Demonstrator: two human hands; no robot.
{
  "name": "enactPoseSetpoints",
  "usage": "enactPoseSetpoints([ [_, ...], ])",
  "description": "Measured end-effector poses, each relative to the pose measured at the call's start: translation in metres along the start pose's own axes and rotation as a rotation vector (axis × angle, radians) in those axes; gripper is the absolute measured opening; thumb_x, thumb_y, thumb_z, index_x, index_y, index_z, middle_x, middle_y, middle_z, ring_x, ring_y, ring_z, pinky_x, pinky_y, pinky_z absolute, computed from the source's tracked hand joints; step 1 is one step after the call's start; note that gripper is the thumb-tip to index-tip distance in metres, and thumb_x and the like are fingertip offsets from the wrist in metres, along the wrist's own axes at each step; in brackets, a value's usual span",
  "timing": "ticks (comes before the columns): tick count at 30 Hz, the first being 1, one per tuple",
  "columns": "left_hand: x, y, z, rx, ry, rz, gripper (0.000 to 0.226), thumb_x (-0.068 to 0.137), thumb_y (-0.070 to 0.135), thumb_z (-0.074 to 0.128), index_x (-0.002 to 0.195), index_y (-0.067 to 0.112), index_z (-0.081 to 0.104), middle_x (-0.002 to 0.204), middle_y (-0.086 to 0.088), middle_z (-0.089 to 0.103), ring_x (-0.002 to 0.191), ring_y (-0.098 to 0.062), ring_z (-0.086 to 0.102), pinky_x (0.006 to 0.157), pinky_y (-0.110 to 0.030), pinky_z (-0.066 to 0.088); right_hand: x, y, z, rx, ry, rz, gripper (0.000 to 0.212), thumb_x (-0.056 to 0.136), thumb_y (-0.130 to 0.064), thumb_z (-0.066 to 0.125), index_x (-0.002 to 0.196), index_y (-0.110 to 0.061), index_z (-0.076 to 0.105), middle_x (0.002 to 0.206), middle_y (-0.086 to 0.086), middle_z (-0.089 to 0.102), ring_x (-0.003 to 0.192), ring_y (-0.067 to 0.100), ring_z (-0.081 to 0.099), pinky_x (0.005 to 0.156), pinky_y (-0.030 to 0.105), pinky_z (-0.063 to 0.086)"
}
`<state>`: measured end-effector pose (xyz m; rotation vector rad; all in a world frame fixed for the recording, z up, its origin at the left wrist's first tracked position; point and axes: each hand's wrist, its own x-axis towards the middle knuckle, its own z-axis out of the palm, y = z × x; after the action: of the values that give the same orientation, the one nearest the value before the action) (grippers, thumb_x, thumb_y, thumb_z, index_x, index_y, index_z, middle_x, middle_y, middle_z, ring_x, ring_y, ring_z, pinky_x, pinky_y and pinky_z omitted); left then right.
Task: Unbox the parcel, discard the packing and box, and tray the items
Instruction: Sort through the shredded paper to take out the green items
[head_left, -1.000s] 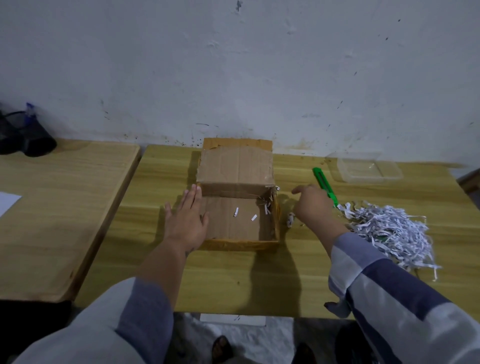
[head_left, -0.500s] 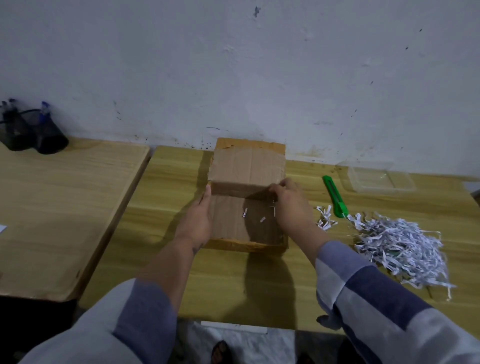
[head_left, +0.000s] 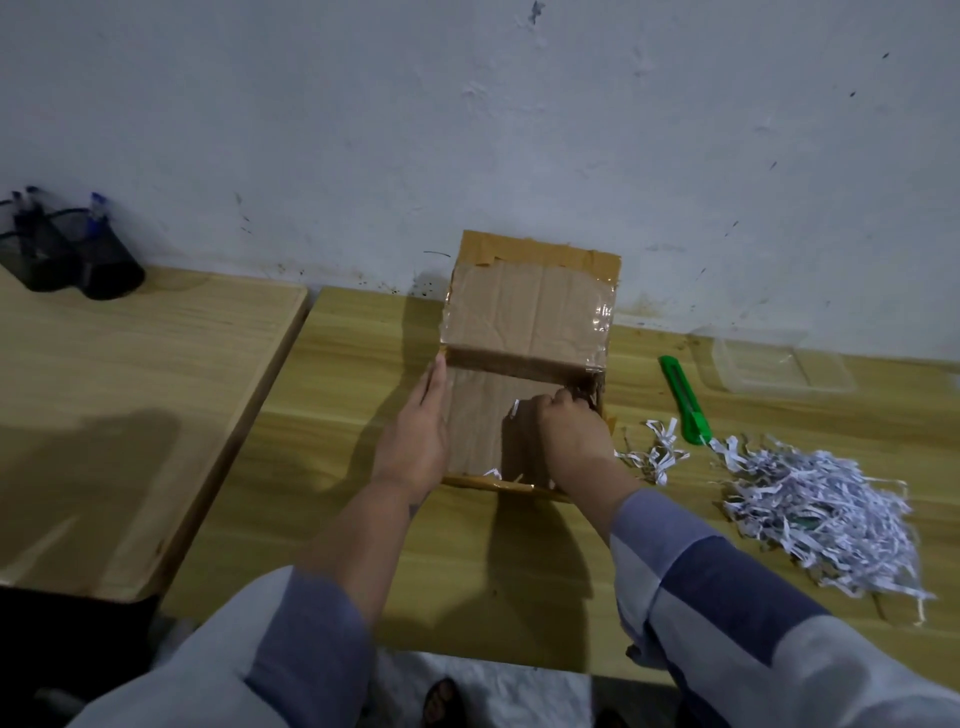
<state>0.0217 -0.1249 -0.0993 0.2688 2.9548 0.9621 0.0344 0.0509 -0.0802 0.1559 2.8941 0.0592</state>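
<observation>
An open cardboard box (head_left: 530, 312) stands on the wooden table (head_left: 363, 467), its taped lid flap raised against the wall. My left hand (head_left: 415, 436) lies flat against the box's left wall, fingers straight. My right hand (head_left: 571, 436) is inside the box near its right wall, fingers curled down onto the floor of the box where a few white paper strips (head_left: 514, 408) lie. I cannot tell whether it holds any. A pile of shredded white paper (head_left: 815, 509) lies to the right. A clear plastic tray (head_left: 774, 361) sits at the back right.
A green utility knife (head_left: 683, 397) lies between the box and the tray. A small clump of shreds (head_left: 657, 457) sits just right of the box. A second wooden table (head_left: 130, 415) on the left carries black mesh pen holders (head_left: 78, 254).
My right hand came from the table beside the knife into the box and now reaches down to its floor. My left hand stayed on the left wall. A small clump of shreds appeared beside the box.
</observation>
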Motion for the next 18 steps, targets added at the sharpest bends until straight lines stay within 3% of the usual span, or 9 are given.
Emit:
enactPoseSetpoints([
  [3, 0.0, -0.003, 0.001, -0.031, -0.008, -0.024, 0.072, 0.097, 0.006, 0.041, 0.152, 0.031, 0.001, 0.156, 0.004, 0.027, 0.09, -0.008, 0.046, 0.07, -0.026, 0.045, 0.001, 0.001, 0.0, 0.155, -0.005, -0.038, 0.039, 0.084, 0.007, 0.053, 0.121, -0.004, 0.055, 0.125, 0.016, 0.053, 0.114, 0.033, 0.055, 0.092, 0.039, 0.05],
  [8, -0.001, -0.002, -0.002, -0.068, -0.017, -0.021, 0.065, 0.1, 0.014, 0.037, 0.152, 0.032, 0.002, 0.156, 0.006, 0.026, 0.112, -0.017, 0.052, 0.079, -0.025, 0.044, 0.013, -0.005, 0.003, 0.539, 0.052, -0.151, 0.035, 0.087, -0.005, 0.056, 0.119, -0.018, 0.06, 0.119, 0.008, 0.06, 0.11, 0.025, 0.056, 0.093, 0.037, 0.051],
  [10, -0.002, -0.002, -0.003, -0.077, -0.012, -0.013, 0.061, 0.101, 0.018, 0.035, 0.152, 0.033, 0.003, 0.156, 0.007, 0.026, 0.116, -0.019, 0.052, 0.083, -0.029, 0.046, 0.017, -0.006, 0.004, 0.423, 0.087, -0.214, 0.044, 0.088, -0.007, 0.054, 0.13, -0.019, 0.053, 0.128, 0.007, 0.053, 0.121, 0.028, 0.045, 0.1, 0.042, 0.045],
  [13, -0.003, -0.003, -0.003, -0.094, -0.011, -0.008, 0.059, 0.102, 0.022, 0.033, 0.152, 0.034, 0.003, 0.156, 0.009, 0.025, 0.121, -0.019, 0.049, 0.089, -0.031, 0.046, 0.019, -0.004, 0.004, 0.224, -0.032, -0.256, 0.058, 0.087, -0.008, 0.055, 0.141, -0.019, 0.038, 0.141, 0.007, 0.038, 0.129, 0.03, 0.032, 0.104, 0.048, 0.041],
  [18, -0.001, -0.007, 0.001, -0.119, -0.024, -0.016, 0.058, 0.102, 0.023, 0.031, 0.151, 0.036, 0.003, 0.157, 0.011, 0.022, 0.128, -0.017, 0.044, 0.092, -0.03, 0.043, 0.012, -0.003, 0.01, 0.293, -0.08, -0.289, 0.053, 0.086, -0.006, 0.058, 0.136, -0.017, 0.045, 0.133, 0.007, 0.045, 0.123, 0.03, 0.042, 0.103, 0.04, 0.04],
])
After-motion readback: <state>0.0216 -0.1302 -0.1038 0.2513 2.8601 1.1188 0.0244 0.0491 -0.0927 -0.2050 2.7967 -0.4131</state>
